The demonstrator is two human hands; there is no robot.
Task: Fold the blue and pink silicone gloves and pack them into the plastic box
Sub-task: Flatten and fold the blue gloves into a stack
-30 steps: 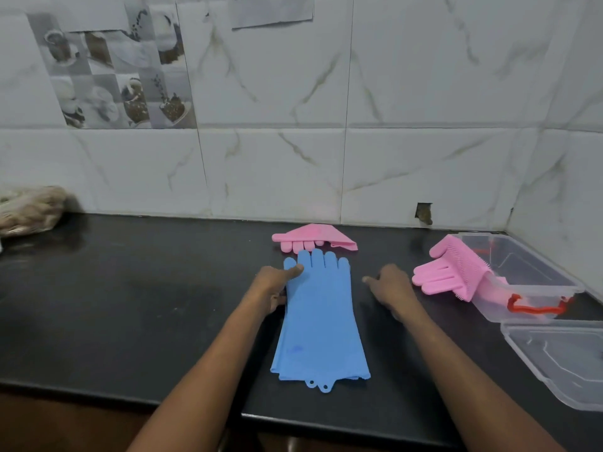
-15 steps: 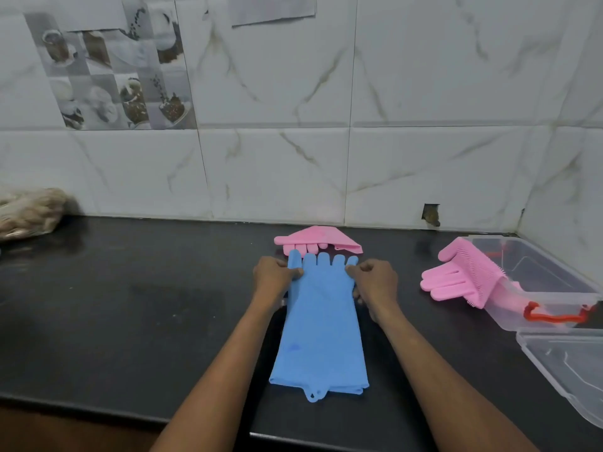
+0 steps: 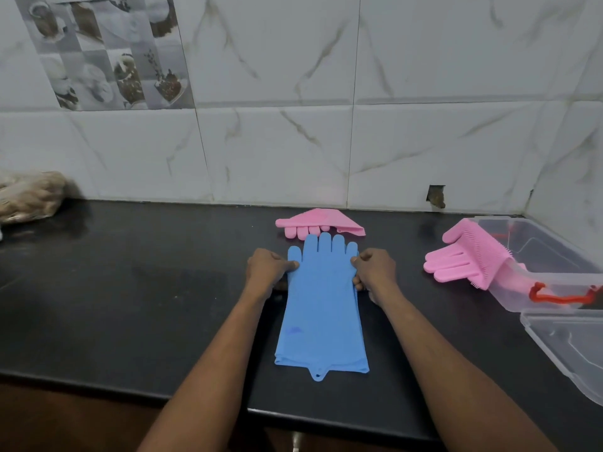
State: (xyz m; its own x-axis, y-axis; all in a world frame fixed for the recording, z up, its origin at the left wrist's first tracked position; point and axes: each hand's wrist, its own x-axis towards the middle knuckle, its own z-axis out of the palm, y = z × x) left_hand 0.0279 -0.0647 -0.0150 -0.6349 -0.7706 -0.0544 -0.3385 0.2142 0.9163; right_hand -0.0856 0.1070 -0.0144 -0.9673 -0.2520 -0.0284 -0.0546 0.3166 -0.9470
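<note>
The blue gloves (image 3: 321, 308) lie flat and stacked on the black counter (image 3: 130, 305), fingers toward the wall, cuff near the front edge. My left hand (image 3: 269, 270) grips their left edge by the thumb; my right hand (image 3: 375, 272) grips the right edge at the same height. A folded pink glove (image 3: 318, 221) lies just beyond the blue fingertips. Another pink glove (image 3: 463, 259), bristles up, hangs over the rim of the clear plastic box (image 3: 561, 272) at the right, its cuff inside.
The box's clear lid (image 3: 567, 344) lies in front of the box near the right front edge. A red latch (image 3: 554, 296) shows on the box. A bag of brownish items (image 3: 29, 199) sits at the far left by the tiled wall.
My right hand moved left from the bare counter onto the blue gloves' right edge. Both hands closed on the gloves' edges; the left hand barely shifted.
</note>
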